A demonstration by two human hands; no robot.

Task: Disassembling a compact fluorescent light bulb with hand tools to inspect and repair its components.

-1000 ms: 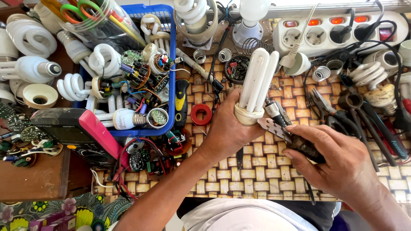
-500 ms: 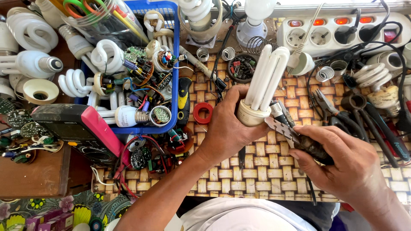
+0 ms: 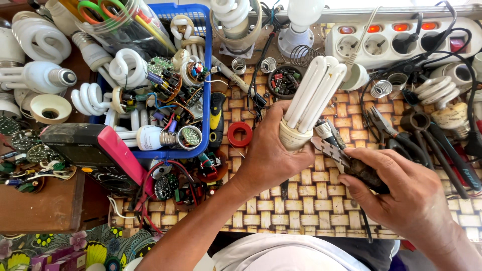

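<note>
My left hand grips the cream base of a white tube-type lamp, whose straight tubes point up and to the right. My right hand is closed around the dark handle of a metal plier-like tool. The tool's flat jaws sit against the lamp's base, just right of my left thumb. Both hands hover over a woven mat.
A blue basket of lamp parts and circuit boards lies left. A pink and black meter sits in front of it. A white power strip runs along the back. Pliers, black cables, a red ring and spiral lamps lie around.
The lamp has risen and tilted a little further right in my left hand. My right hand has brought the tool's jaws closer against the lamp's base.
</note>
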